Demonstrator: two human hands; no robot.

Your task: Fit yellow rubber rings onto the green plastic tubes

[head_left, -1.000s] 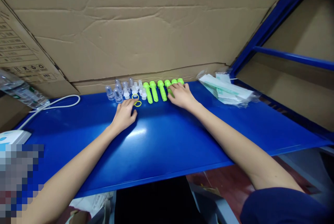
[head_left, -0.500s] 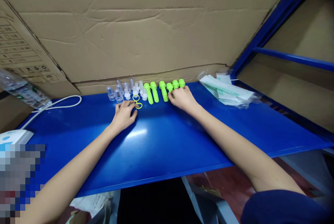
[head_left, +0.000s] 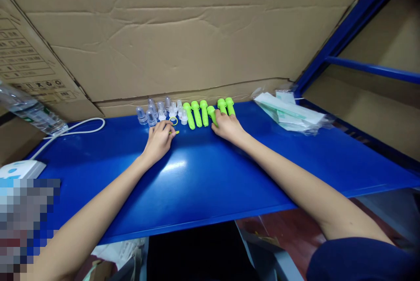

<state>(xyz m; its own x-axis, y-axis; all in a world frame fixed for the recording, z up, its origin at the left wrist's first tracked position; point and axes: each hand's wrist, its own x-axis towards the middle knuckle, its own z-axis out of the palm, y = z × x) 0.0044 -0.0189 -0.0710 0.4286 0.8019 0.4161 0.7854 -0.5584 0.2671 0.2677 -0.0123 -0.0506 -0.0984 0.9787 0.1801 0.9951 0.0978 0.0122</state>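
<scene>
Left hand [head_left: 159,139] pinches a yellow ring [head_left: 177,132], right hand [head_left: 229,126] grips a green tube [head_left: 211,113]

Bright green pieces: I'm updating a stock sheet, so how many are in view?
6 green pieces: three side by side left of the right hand, one against it, two partly hidden behind it. Others could be fully hidden.

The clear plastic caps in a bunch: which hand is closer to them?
Left. The left hand is just in front of the clear plastic caps; the right hand is farther off to their right, by the green pieces.
</scene>
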